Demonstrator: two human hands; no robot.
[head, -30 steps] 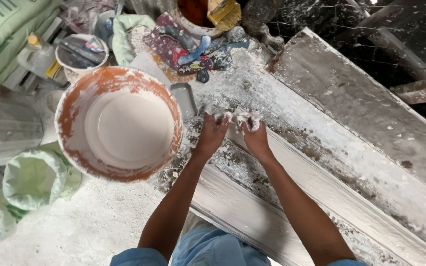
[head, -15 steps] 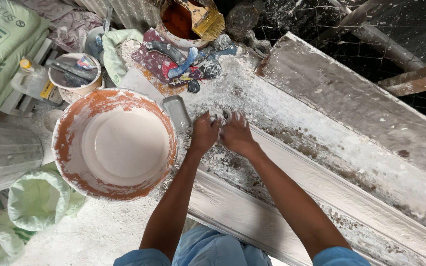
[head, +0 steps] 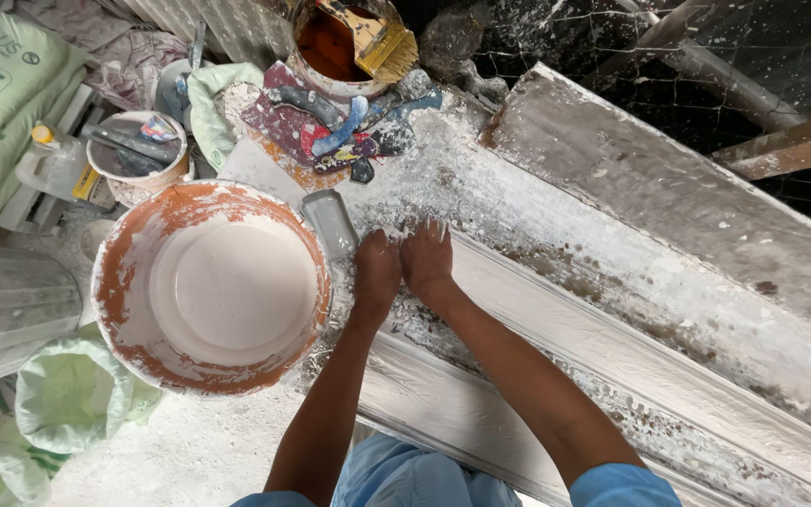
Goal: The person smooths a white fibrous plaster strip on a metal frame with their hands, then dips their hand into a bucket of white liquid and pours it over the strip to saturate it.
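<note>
Plaster moulding: a long white strip [head: 556,347] lying on a plaster-crusted work surface [head: 668,225], running from the middle of the view down towards the lower right; its near end sits just right of the bucket; both hands rest on that end
Left hand [head: 377,272]: palm down, fingers drawn close together and pressed on the wet white surface; fingertips smeared white; side by side with the right hand, touching it
Right hand [head: 427,255]: flat, fingers slightly spread, pressed on the plaster just beside the left hand; holding nothing
Bucket [head: 213,286]: large, round, orange rim caked with white; filled with smooth white plaster; left of the hands, near them
Trowel [head: 330,222]: small grey blade lying between bucket rim and left hand
Small tub [head: 138,155]: above-left of the bucket, tools standing in it
Tin with brush [head: 344,42]: at top, brown liquid inside, a yellow-bristled brush resting across it
Rags [head: 330,127]: stained red and blue cloth heaped below the tin
Sacks [head: 2,103]: green bags at the left edge
Wire mesh [head: 593,38]: dark, upper right
</note>
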